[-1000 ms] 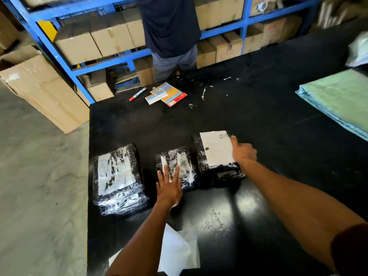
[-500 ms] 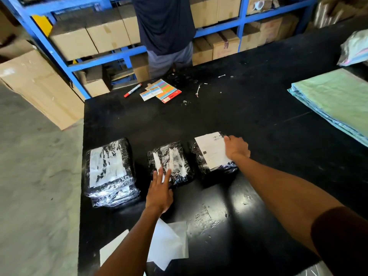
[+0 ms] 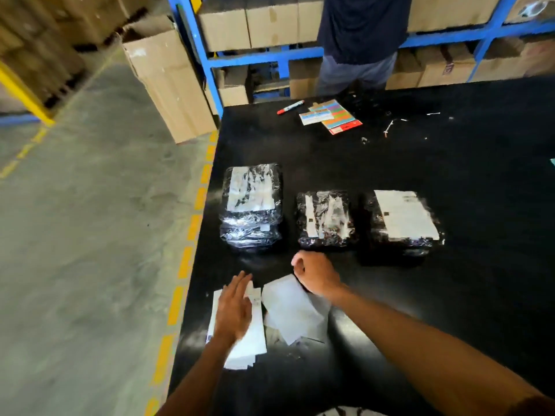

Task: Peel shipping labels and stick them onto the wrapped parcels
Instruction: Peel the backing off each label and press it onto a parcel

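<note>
Three parcels in shiny black wrap lie in a row on the black table [image 3: 450, 295]. The left parcel [image 3: 250, 205] is a stack of two, the middle parcel [image 3: 326, 219] shows white strips under the wrap, and the right parcel [image 3: 390, 247] carries a flat white label [image 3: 405, 216]. Nearer to me, my left hand [image 3: 235, 307] lies flat with straight fingers on a stack of labels [image 3: 244, 346]. My right hand [image 3: 315, 273] hovers with curled fingers at the top corner of loose white backing sheets [image 3: 292, 310]; nothing shows in its grip.
A red marker [image 3: 289, 107] and colourful cards [image 3: 333, 117] lie at the table's far edge, where a person [image 3: 357, 40] stands. Behind are blue shelves [image 3: 210, 61] of cardboard boxes. The table's left edge [image 3: 204, 223] drops to a concrete floor.
Both hands have left the parcels and come back toward me. The left now rests on the label stack and the right is by the loose sheets. The camera has swung left.
</note>
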Action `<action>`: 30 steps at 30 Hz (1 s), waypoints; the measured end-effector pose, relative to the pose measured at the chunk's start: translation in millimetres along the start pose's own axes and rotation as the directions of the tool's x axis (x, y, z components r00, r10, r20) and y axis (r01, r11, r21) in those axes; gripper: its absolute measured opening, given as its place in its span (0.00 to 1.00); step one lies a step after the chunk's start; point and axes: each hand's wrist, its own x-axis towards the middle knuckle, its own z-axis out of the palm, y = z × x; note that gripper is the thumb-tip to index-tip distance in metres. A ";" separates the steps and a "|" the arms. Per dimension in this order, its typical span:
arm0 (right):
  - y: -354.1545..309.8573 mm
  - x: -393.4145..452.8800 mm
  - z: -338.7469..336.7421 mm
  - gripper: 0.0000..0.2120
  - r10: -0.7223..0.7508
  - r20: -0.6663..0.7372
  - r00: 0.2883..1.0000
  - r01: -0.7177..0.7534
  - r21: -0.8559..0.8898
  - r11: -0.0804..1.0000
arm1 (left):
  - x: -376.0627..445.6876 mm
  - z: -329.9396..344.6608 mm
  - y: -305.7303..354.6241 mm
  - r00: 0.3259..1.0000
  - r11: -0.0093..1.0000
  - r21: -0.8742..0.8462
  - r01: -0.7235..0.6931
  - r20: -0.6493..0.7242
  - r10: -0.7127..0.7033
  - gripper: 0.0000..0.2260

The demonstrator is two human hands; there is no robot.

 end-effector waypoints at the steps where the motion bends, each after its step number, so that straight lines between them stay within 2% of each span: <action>1: -9.8 -4.5 19.3 0.08 -0.026 0.116 0.993 0.025 0.010 1.000 | -12.4 -4.4 -13.2 0.998 0.998 0.032 0.061 -0.015 -0.060 0.25; 4: -36.1 -18.4 59.5 0.10 -0.115 0.286 0.951 0.130 -0.035 0.991 | -37.6 -9.6 -36.2 0.981 0.972 0.131 0.196 -0.033 -0.194 0.34; 6: -46.1 -26.8 77.4 0.14 -0.059 0.336 0.940 0.099 -0.104 0.990 | -46.4 -4.7 -43.8 0.963 0.942 0.217 0.256 0.022 -0.267 0.43; 7: -47.1 -29.3 84.4 0.14 -0.011 0.335 0.942 0.054 -0.119 0.991 | -47.1 -2.3 -44.0 0.958 0.932 0.250 0.264 0.041 -0.282 0.44; 12: -49.6 -30.6 112.2 0.17 0.161 0.264 0.951 -0.157 -0.034 0.987 | -45.2 0.3 -39.3 0.918 0.874 0.372 0.313 0.116 -0.378 0.41; 14: -50.9 -30.9 117.6 0.14 0.195 0.274 0.942 -0.199 -0.015 0.980 | -44.7 -2.6 -41.2 0.911 0.867 0.395 0.304 0.145 -0.386 0.38; 17: -54.8 -34.0 119.1 0.08 0.196 0.274 0.942 -0.212 0.030 0.977 | -46.9 -6.5 -44.8 0.909 0.881 0.367 0.299 0.173 -0.381 0.29; 21: -59.8 -34.0 111.7 0.16 0.200 0.249 0.948 -0.235 0.118 0.965 | -50.3 -12.2 -46.2 0.921 0.931 0.196 0.309 0.182 -0.344 0.26; 24: -56.4 -30.3 101.5 0.15 0.232 0.224 0.946 -0.277 0.192 0.942 | -52.0 -14.8 -49.2 0.920 0.922 0.255 0.292 0.188 -0.343 0.27; 28: -40.9 -24.8 88.4 0.05 0.229 0.202 0.952 -0.284 0.311 0.907 | -49.2 -15.4 -39.1 0.912 0.901 0.303 0.311 0.172 -0.372 0.28; 30: -35.6 -24.0 88.1 0.12 0.222 0.236 0.946 -0.296 0.355 0.886 | -45.7 -15.5 -36.9 0.904 0.888 0.332 0.319 0.174 -0.390 0.28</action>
